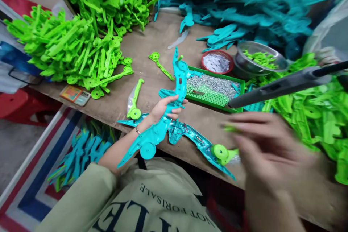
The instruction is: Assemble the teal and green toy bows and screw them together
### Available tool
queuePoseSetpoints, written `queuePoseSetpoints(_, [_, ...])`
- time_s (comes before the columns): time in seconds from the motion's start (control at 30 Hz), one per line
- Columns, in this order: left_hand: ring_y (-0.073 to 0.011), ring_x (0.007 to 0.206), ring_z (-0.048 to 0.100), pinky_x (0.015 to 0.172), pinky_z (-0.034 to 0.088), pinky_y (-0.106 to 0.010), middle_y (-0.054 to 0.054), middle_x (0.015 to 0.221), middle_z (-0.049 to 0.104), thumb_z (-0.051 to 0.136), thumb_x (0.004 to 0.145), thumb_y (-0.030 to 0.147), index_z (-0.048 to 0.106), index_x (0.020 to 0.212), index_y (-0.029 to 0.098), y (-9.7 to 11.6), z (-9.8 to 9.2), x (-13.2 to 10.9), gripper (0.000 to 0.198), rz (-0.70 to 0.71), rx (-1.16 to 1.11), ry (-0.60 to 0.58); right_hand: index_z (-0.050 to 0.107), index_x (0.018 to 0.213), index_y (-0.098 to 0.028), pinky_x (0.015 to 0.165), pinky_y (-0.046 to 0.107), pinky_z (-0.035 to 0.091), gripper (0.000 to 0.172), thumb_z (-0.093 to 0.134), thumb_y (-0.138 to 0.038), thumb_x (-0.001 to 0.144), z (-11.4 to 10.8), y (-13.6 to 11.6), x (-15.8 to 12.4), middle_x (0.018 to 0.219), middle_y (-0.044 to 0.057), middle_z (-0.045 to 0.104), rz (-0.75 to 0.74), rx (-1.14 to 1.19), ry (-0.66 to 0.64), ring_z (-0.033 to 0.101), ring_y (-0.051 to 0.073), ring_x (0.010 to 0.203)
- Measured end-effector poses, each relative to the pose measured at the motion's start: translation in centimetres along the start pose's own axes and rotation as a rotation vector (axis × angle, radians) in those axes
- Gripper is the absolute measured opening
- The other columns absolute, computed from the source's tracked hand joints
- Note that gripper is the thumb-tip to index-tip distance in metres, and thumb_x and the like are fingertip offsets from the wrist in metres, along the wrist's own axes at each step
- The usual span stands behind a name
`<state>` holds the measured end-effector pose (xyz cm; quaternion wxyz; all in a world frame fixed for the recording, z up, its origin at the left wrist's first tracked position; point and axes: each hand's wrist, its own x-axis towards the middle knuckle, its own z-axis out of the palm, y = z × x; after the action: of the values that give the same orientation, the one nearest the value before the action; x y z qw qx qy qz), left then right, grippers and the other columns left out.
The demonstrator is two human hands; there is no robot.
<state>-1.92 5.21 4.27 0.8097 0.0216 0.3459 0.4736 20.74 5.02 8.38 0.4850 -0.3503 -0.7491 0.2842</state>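
My left hand (165, 108) is closed around a long teal plastic toy shell (163, 125), held upright over the wooden bench's (152, 43) front edge. A second teal shell (190, 136) with wiring inside lies flat on the bench beneath it, a green round part (221, 153) at its right end. My right hand (261, 145) is blurred by motion close to the camera; its fingers pinch a small green piece (230, 128). A dark electric screwdriver (285, 85) hangs at an angle above that hand.
Heaps of green parts (67, 47) lie at the left, back and right, and teal shells (244, 3) are piled at the back. A green tray of screws (214, 87), a red bowl (217, 62) and a steel bowl (258, 58) stand mid-bench. A phone (75, 95) lies near the left edge.
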Motion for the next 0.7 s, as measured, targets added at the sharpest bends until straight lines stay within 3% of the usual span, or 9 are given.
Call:
queuePoseSetpoints(0.07, [-0.0035,0.038,0.024,0.035,0.018,-0.014,0.007,0.055,0.038,0.034,0.106,0.027,0.062,0.094,0.009,0.0,0.6,0.0,0.036,-0.024,-0.012,0.001,0.077,0.094,-0.031,0.068,0.033,0.061,0.023,0.067,-0.011,0.085,2.8,-1.5,-1.2,0.089,0.003,0.076,-0.022,0.159,-0.219,0.073,0.019,0.080])
queuePoseSetpoints(0.13, [-0.0033,0.037,0.024,0.034,0.017,-0.013,0.008,0.053,0.036,0.036,0.106,0.027,0.062,0.090,0.010,0.0,1.1,-0.2,0.035,-0.037,0.006,0.023,0.077,0.093,-0.026,0.071,0.031,0.063,0.023,0.064,-0.007,0.086,5.3,-2.2,-1.9,0.086,0.003,0.078,-0.057,0.239,-0.328,0.075,0.017,0.079])
queuePoseSetpoints(0.23, [-0.0032,0.035,0.021,0.033,0.016,-0.012,0.009,0.049,0.031,0.037,0.105,0.029,0.062,0.082,0.012,-0.1,1.6,-0.6,0.037,-0.041,0.062,0.098,0.075,0.093,-0.022,0.075,0.030,0.065,0.023,0.061,-0.005,0.088,7.5,-2.6,-2.4,0.088,0.004,0.079,-0.106,0.300,-0.379,0.076,0.016,0.083])
queuePoseSetpoints(0.7, [-0.0022,0.036,0.024,0.034,0.016,-0.012,0.008,0.054,0.033,0.046,0.100,0.024,0.058,0.076,0.014,-0.4,1.8,-0.5,0.028,0.068,0.145,0.225,0.073,0.096,-0.020,0.072,0.027,0.064,0.024,0.060,-0.002,0.087,8.9,-4.2,-4.5,0.088,0.004,0.079,-0.122,0.361,-0.386,0.076,0.015,0.083])
